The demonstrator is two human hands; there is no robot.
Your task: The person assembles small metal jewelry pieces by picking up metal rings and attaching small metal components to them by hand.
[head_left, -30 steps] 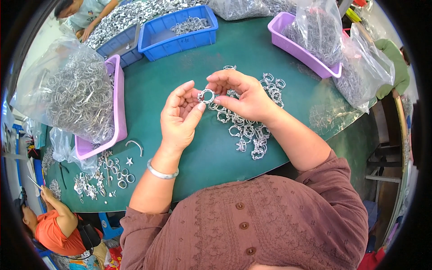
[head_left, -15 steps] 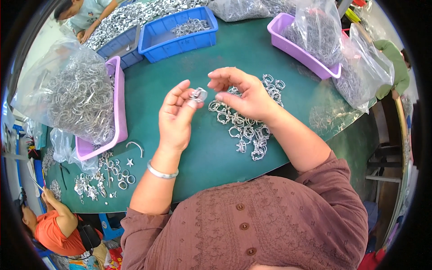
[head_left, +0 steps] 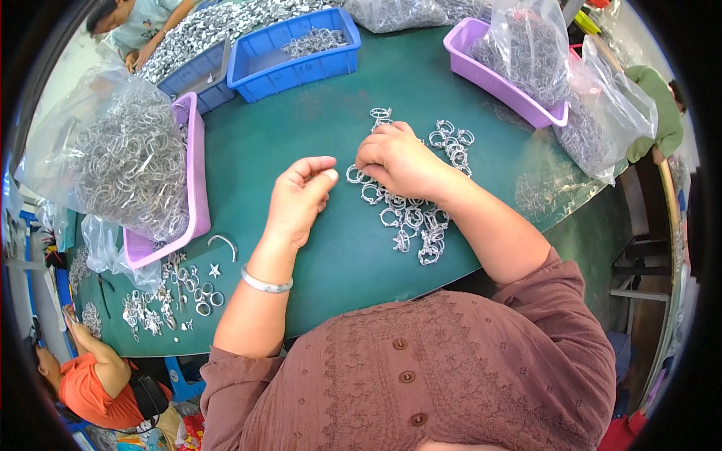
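Observation:
A loose pile of silver metal rings (head_left: pixel 412 219) lies on the green table in front of me. My right hand (head_left: pixel 402 161) is down over the pile's upper left part, its fingers drawn together; the fingertips hide whatever is between them. One ring (head_left: pixel 355 174) shows beside those fingertips, and more rings (head_left: pixel 380 114) lie just beyond the hand. My left hand (head_left: pixel 297 197) hovers left of the pile with a bangle on the wrist. Its thumb and forefinger are slightly apart, and nothing shows between them.
A purple basket (head_left: pixel 199 169) with a bag of rings (head_left: pixel 128 169) stands left, another purple basket (head_left: pixel 511 99) far right. A blue bin (head_left: pixel 301 74) sits at the back. Loose rings, star pieces (head_left: pixel 214 270) and a curved metal piece (head_left: pixel 226 244) lie front left. Other people work nearby.
The small silvery piece held in my left hand is gone from it, and that hand has moved slightly down. My right hand has lowered onto the pile and its fingers have closed together.

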